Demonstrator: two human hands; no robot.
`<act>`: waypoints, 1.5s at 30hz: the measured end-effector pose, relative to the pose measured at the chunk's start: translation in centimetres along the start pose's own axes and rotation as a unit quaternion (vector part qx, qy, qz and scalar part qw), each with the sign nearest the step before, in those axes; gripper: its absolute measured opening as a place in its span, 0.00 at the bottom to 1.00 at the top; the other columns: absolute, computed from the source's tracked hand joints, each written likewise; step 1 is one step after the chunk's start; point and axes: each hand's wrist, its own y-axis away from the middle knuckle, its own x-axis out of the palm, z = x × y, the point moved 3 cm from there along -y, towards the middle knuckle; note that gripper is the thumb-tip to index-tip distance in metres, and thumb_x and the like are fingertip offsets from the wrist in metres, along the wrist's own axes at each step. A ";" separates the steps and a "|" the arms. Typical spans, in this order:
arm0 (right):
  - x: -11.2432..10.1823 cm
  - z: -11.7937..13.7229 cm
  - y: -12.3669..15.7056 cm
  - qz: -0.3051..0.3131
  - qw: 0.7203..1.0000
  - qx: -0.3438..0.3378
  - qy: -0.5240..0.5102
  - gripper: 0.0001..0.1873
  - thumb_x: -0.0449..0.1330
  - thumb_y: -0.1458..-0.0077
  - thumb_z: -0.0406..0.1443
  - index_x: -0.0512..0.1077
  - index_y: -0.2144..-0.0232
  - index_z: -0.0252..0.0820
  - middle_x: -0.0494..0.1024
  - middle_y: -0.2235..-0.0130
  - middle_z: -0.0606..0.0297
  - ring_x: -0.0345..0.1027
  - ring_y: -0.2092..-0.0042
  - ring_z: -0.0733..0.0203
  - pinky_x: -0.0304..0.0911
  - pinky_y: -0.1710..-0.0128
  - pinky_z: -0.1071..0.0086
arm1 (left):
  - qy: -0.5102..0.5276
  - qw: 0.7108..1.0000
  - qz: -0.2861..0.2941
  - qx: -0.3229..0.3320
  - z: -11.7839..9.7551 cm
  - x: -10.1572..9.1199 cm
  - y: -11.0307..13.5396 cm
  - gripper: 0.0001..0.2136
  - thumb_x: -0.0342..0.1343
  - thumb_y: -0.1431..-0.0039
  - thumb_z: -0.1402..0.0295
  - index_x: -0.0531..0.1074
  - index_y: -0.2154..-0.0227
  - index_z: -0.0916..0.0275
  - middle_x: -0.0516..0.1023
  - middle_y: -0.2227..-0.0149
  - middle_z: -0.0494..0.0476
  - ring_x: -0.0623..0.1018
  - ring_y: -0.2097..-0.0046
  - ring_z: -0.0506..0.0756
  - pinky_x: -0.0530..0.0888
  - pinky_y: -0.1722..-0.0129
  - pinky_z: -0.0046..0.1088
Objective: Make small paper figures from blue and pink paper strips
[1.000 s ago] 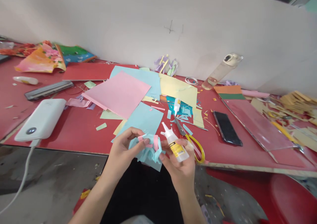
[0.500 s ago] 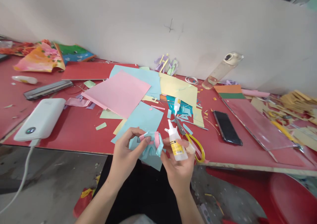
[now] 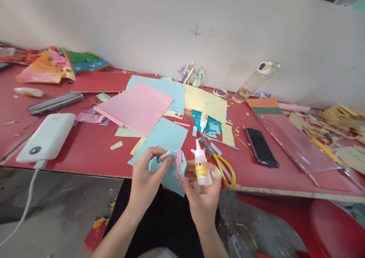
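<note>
Glue bottle (image 3: 201, 167) now upright in right hand (image 3: 203, 191); left hand (image 3: 146, 176) still pinching paper craft (image 3: 171, 166).

Scissors (image 3: 218, 160) on bench (image 3: 85, 147) as landmark: glue bottle (image 3: 201, 168) just left of them, phone (image 3: 261, 147) right, power bank (image 3: 47, 137) far left, water bottle (image 3: 255, 81) behind-right, paper sheets (image 3: 137, 106) behind-left.

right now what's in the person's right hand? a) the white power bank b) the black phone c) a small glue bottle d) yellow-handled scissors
c: the right hand grips a small glue bottle with a yellow label, nozzle up, while the scissors, the phone and the power bank all lie on the red table.
</note>
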 end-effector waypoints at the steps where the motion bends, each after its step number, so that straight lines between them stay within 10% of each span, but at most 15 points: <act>1: 0.0 -0.1 0.0 -0.001 1.000 0.006 0.002 0.24 0.69 0.43 0.31 0.65 0.50 0.54 0.80 0.55 0.66 0.78 0.62 0.62 0.78 0.61 0.64 | -0.002 1.000 0.000 0.002 0.0 0.0 0.0 0.04 0.62 0.38 0.65 0.75 0.67 0.58 0.78 0.68 0.51 0.78 0.60 0.56 0.72 0.46 0.36; 30: 0.1 2.0 -3.7 0.022 0.999 0.021 0.014 0.18 0.69 0.43 0.33 0.67 0.54 0.48 0.83 0.64 0.68 0.79 0.62 0.61 0.76 0.57 0.65 | -0.002 0.992 0.121 0.020 0.0 0.4 0.0 0.03 0.60 0.36 0.66 0.74 0.65 0.58 0.79 0.69 0.51 0.79 0.59 0.57 0.69 0.41 0.40; 45: 0.4 2.5 -4.0 0.050 0.996 0.072 0.009 0.21 0.71 0.46 0.35 0.69 0.53 0.49 0.79 0.65 0.69 0.78 0.62 0.61 0.76 0.57 0.65 | -0.052 0.993 0.102 0.006 -0.5 0.2 -0.2 0.02 0.60 0.40 0.68 0.76 0.65 0.58 0.81 0.69 0.53 0.80 0.56 0.59 0.74 0.59 0.33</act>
